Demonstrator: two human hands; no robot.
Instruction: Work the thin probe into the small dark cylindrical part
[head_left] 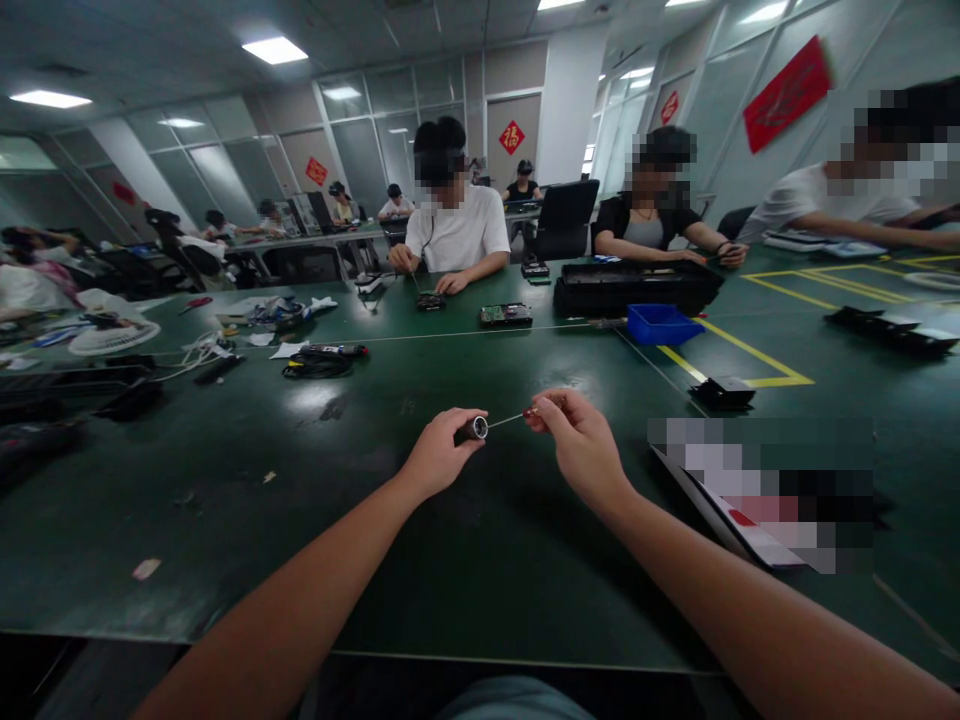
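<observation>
Above the green table [322, 530], my left hand [442, 453] is wrapped round a short dark cylinder [477, 428] with a silvery ring at its open end, which faces right. To its right, my right hand [577, 440] pinches a thin rod [508, 420] by a small red part at its right end. The rod's left end reaches the cylinder's ringed end; whether it goes inside is too small to tell. Both hands are held close together, a short gap between them.
Black cables [322, 362] lie at the left. Farther off are a circuit-board device [506, 315], a long black case [637, 288] and a blue bin [664, 324]. A small black part [722, 393] and a partly blurred flat item [739, 500] lie right. People sit opposite.
</observation>
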